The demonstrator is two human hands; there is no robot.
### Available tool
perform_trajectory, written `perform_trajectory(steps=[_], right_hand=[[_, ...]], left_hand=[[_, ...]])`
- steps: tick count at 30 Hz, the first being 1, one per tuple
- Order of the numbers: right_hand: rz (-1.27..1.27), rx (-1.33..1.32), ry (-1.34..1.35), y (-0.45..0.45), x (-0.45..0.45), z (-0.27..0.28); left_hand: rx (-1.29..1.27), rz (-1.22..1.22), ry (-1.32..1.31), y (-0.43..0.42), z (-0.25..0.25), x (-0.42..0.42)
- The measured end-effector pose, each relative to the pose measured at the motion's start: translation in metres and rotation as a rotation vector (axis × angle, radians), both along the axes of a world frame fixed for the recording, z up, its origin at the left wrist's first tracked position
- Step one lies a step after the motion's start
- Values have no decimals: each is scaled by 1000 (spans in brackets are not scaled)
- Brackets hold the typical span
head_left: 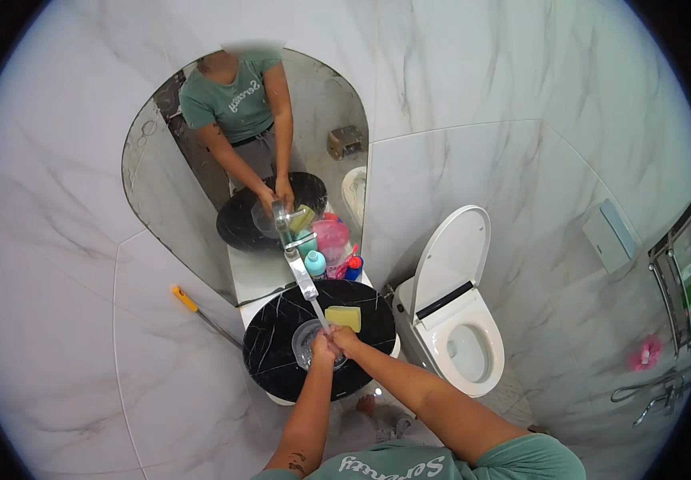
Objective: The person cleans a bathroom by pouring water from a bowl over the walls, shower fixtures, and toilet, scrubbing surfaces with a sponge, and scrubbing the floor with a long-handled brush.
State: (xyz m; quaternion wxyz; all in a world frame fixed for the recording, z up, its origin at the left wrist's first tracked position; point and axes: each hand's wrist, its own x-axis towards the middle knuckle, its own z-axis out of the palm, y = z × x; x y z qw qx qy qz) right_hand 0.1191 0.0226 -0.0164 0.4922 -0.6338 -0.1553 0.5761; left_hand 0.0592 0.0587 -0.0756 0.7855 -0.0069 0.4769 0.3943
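Water runs from the silver faucet (302, 274) onto my two hands, which are together over a clear round bowl (304, 340) in the black marbled basin (269, 344). My left hand (323, 347) and my right hand (344, 339) touch each other under the stream. Their fingers are curled inward, and whether anything is between them is too small to tell. A yellow rectangular sponge or block (343, 318) lies in the basin, just beyond my right hand.
Behind the basin stand a teal bottle (315, 262) and a blue bottle with a red top (353, 268). A mirror (321, 104) hangs above. To the right is a toilet (465, 352) with its lid raised. A yellow-handled tool (185, 299) leans at left.
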Motion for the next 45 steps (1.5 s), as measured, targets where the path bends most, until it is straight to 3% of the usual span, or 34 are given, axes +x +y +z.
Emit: perform_trajectory(steps=[3, 6, 10, 12, 13, 16, 18, 24, 26, 32, 34, 39, 41, 45], right_hand=[[-15, -33, 71, 0, 1, -7], [12, 86, 75, 0, 2, -29], [-53, 55, 141, -6, 5, 1], [-100, 39, 216, -9, 7, 17], [-70, 21, 199, -10, 8, 20], [-31, 8, 94, -11, 8, 25], [-20, 13, 9, -13, 7, 22], [30, -39, -81, -20, 7, 40], [16, -4, 38, -19, 8, 36], [166, 112, -89, -33, -1, 50], [107, 78, 24, -30, -4, 42], [10, 95, 189, -22, -12, 37], [-13, 132, 63, -17, -11, 43], [-10, 102, 71, -10, -7, 51]], left_hand=[[29, -23, 52, -9, 29, -1], [58, -17, 20, 1, -5, -4], [12, 57, -44, 4, -2, -8], [104, -181, -90, 11, -16, -22], [105, -183, -93, 10, -14, -21], [77, -139, -203, -2, 19, -15], [-55, 107, -85, -12, 64, 5], [54, -15, -95, -12, 24, -7], [69, 0, -54, -14, 29, -5], [-67, 82, -28, -22, 47, -12], [-58, 66, 39, -27, 84, -16], [-42, 94, -83, -23, 58, -20], [-22, 116, -127, -23, 57, -17], [-86, 116, -84, -20, 84, -11]])
